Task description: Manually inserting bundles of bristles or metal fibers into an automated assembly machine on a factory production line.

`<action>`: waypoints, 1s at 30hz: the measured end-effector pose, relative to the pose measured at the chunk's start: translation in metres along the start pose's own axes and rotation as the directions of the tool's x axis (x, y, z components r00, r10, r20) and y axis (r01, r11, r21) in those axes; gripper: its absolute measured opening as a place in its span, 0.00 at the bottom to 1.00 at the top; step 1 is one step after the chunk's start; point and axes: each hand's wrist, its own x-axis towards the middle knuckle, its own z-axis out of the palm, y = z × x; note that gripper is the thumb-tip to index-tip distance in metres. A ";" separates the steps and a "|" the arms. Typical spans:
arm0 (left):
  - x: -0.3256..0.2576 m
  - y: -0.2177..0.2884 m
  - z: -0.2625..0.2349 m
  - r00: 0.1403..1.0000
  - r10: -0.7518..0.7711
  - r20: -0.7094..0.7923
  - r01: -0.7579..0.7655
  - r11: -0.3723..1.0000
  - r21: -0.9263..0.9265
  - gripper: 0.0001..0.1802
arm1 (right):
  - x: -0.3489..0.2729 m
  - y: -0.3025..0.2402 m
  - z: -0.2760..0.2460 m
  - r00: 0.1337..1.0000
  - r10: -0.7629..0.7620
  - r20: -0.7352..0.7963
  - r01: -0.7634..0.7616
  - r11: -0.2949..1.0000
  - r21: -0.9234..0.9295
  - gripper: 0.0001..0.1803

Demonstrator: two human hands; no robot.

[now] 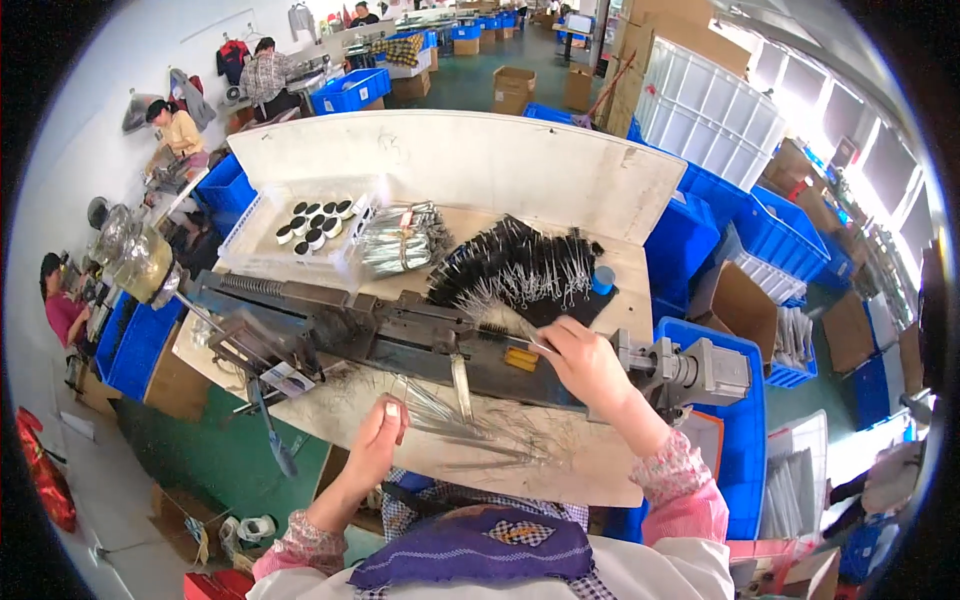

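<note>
My right hand [585, 365] is closed in a pinch on a thin, pale metal piece at the right part of a long metal bench machine [400, 335]. Just left of those fingers, a short strip of dark bristles [493, 329] lies along the machine. My left hand [380, 435], its fingers curled together, is over the table's front edge; what it holds, if anything, is hidden. Loose metal wires [470, 432] lie to its right. Behind the machine is a heap of black-bristled wire brushes [525, 262]. A yellow block [520, 358] sits below my right fingers.
A white plastic crate [262, 240] holds several black-and-white rolls [313, 225], beside a bundle of wires [400, 242]. A blue cap [603, 280] stands by the brushes. A pale board [450, 150] walls the table's back. Blue bins [745, 430] flank it; other people work at far left.
</note>
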 end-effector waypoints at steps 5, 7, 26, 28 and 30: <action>0.019 -0.041 0.010 0.982 0.171 0.086 -0.190 0.918 0.347 0.14 | 0.013 0.012 0.018 0.989 -0.136 0.053 0.140 0.985 -0.096 0.03; 0.019 -0.055 0.032 0.948 0.314 0.057 -0.319 0.929 0.185 0.14 | 0.012 0.009 0.019 0.986 -0.150 0.077 0.158 0.981 -0.110 0.02; -0.009 -0.003 -0.029 0.995 -0.097 0.008 0.071 0.665 -0.743 0.13 | 0.040 -0.007 0.026 0.985 0.011 0.170 -0.007 1.000 -0.022 0.04; -0.014 0.000 -0.006 0.967 -0.187 0.171 0.246 0.856 -0.455 0.12 | 0.074 0.014 0.051 0.963 0.059 0.264 -0.039 0.996 -0.082 0.07; -0.001 0.004 0.033 0.933 -0.126 0.336 0.188 0.969 -0.161 0.11 | 0.112 0.039 0.094 0.899 0.169 0.403 -0.094 0.975 -0.199 0.10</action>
